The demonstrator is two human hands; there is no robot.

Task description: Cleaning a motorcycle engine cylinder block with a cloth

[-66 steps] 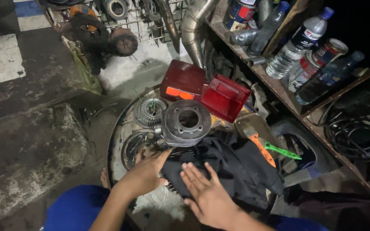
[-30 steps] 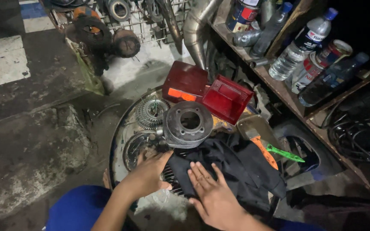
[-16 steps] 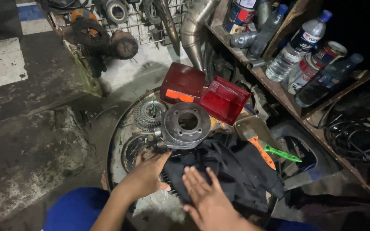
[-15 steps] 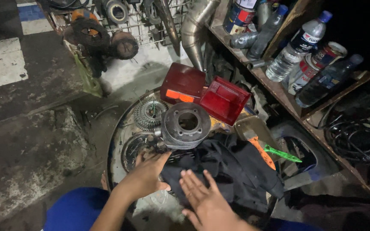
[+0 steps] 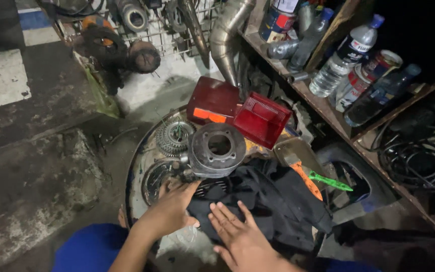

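My left hand rests on the edge of a black cloth, its fingers curled at the base of a grey finned metal cylinder. Flat and with fingers spread, my right hand lies on the near side of the cloth. The cylinder stands on a round metal pan beside a toothed gear. Whether the left hand grips the cloth is unclear.
Two red tail-light lenses lie behind the cylinder. An orange-handled tool and a green one lie right of the cloth. A wooden shelf with bottles and cans runs along the right. Engine parts and an exhaust pipe stand behind.
My right hand has slid a little toward me across the cloth. The left hand stays at the cylinder's base.
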